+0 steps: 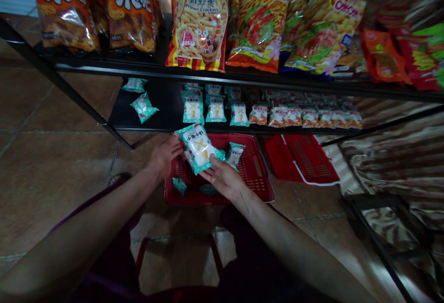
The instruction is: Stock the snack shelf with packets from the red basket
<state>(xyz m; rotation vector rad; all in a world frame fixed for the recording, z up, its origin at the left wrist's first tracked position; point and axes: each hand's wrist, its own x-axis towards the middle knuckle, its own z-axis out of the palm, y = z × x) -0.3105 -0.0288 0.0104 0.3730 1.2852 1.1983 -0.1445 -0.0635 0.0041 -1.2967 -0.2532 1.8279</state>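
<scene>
Over a red shopping basket (265, 178) I hold a teal and white snack packet (200, 148), its printed front facing up. My right hand (224, 176) grips its lower right corner, thumb on top. Beside the packet's upper left edge is my left hand (166, 152), fingers bent towards it; whether they pinch the edge is hard to see. Inside the basket lie more teal packets, one (236, 154) at the right and one (179, 185) at the lower left. Part of the basket's contents is hidden by my hands and the held packet.
A black lower shelf (163, 113) carries rows of teal packets (216, 108), two loose ones at its left, and orange-white packets (285, 115). Larger snack bags (201, 21) line the upper shelf. A second red basket (305, 159) stands right. A metal frame (378, 252) stands lower right.
</scene>
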